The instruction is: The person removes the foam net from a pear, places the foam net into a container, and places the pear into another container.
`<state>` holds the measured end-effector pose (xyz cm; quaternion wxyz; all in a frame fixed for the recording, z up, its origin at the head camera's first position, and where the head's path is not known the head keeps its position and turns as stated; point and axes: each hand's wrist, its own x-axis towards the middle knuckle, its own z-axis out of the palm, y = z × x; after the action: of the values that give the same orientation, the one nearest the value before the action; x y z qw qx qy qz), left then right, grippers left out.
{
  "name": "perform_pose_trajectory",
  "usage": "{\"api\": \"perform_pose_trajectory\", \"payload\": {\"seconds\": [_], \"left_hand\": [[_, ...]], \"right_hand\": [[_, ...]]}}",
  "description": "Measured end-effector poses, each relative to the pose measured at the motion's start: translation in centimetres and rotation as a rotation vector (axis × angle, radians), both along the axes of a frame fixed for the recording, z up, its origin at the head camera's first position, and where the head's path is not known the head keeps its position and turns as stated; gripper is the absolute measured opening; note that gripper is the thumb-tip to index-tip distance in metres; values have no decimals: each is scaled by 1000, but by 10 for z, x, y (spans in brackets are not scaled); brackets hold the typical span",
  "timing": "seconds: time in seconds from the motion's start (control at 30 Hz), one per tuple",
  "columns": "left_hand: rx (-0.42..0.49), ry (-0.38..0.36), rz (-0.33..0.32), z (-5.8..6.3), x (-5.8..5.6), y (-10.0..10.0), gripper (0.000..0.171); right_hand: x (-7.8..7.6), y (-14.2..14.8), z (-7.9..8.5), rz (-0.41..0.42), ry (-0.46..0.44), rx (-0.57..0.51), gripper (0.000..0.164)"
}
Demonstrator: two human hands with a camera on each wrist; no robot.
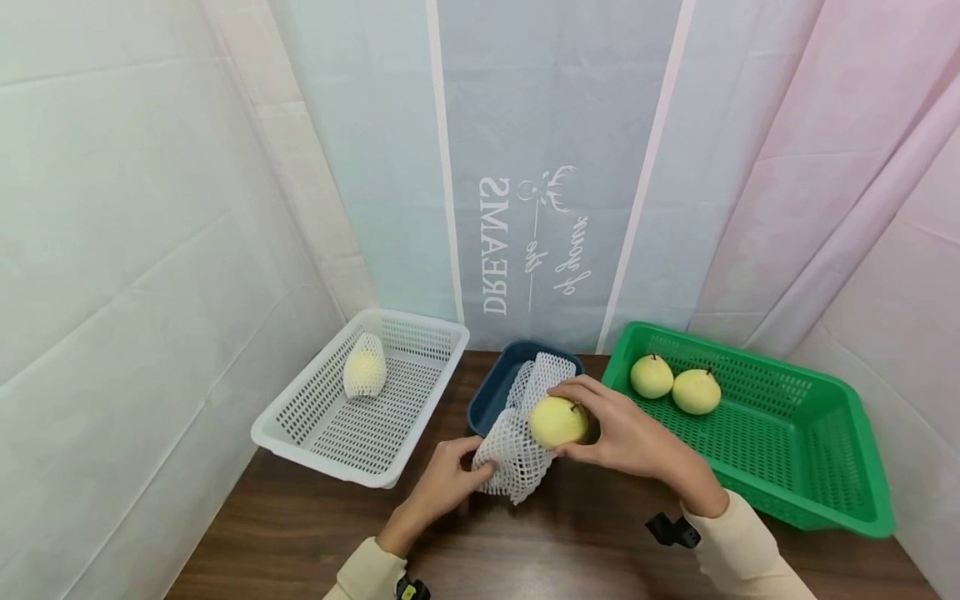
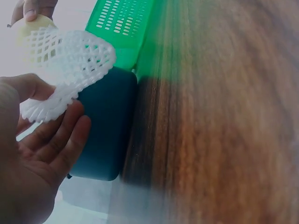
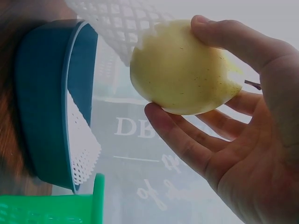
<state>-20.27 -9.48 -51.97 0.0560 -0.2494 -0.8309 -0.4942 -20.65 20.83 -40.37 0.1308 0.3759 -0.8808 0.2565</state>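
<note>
My right hand [image 1: 626,429] grips a yellow pear [image 1: 557,422] by its sides, with the stem toward the palm in the right wrist view. A white foam net sleeve [image 1: 512,457] is pinched between the thumb and fingers of my left hand [image 1: 446,479]. The pear's far end meets the sleeve's mouth, and in the left wrist view the mesh [image 2: 44,46] overlaps part of the pear [image 2: 35,30]. Both hands are in front of a dark blue tray [image 1: 491,396], which holds more white foam nets [image 1: 551,373].
On the left stands a white basket [image 1: 431,400] with one net-covered pear [image 1: 365,367] in it. At the right, a green basket [image 1: 772,433] holds two bare pears [image 1: 651,377]. All stand on a brown wooden table [image 1: 315,525], with a printed cloth [image 1: 555,100] hanging behind.
</note>
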Motion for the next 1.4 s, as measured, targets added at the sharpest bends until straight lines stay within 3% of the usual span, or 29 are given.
{"api": "perform_pose_trajectory", "payload": {"seconds": [0.2, 0.6, 1.1, 1.4], "left_hand": [[14, 34, 99, 1, -1, 2, 17], [51, 72, 164, 2, -3, 2, 17], [77, 131, 190, 6, -8, 6, 11], [94, 98, 211, 7, -14, 10, 5]], "right_hand": [[-2, 5, 3, -24, -9, -1, 70], [-7, 20, 5, -70, 13, -1, 71], [-13, 38, 10, -168, -74, 44, 75], [-18, 49, 12, -200, -89, 45, 73]]}}
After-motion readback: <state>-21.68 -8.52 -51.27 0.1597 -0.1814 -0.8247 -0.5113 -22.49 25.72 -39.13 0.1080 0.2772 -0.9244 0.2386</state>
